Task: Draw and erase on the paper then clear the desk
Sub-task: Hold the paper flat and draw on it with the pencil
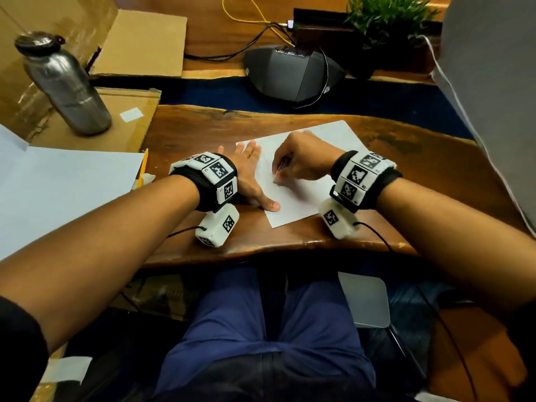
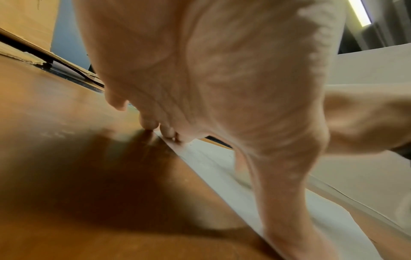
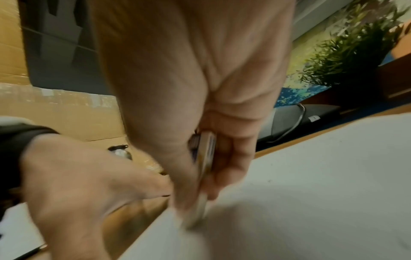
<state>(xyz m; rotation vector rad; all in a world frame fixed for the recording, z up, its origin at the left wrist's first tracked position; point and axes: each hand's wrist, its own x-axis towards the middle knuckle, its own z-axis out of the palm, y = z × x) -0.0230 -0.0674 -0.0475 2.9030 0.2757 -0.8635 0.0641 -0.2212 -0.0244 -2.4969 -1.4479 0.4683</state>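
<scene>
our left hand (image 1: 249, 172) lay flat, fingers (image 2: 146, 121) straight, pinning one paper (image 1: 301, 195) on the surface (image 1: 290, 239) | our right hand (image 1: 304, 158) pinched one blurred pencil (image 3: 205, 168), tip hidden | one bottle (image 1: 62, 82), one plant (image 1: 385, 18) beyond

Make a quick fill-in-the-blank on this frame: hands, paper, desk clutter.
1. The left hand lies flat, pressing the ____ edge of the paper.
2. The right hand pinches a ____ with its tip on the paper.
3. The metal bottle stands on ____, left of the desk.
4. Behind the paper, past the blue strip, sits a dark ____ with cables.

Missing words: left; pencil; cardboard; conference phone
</scene>
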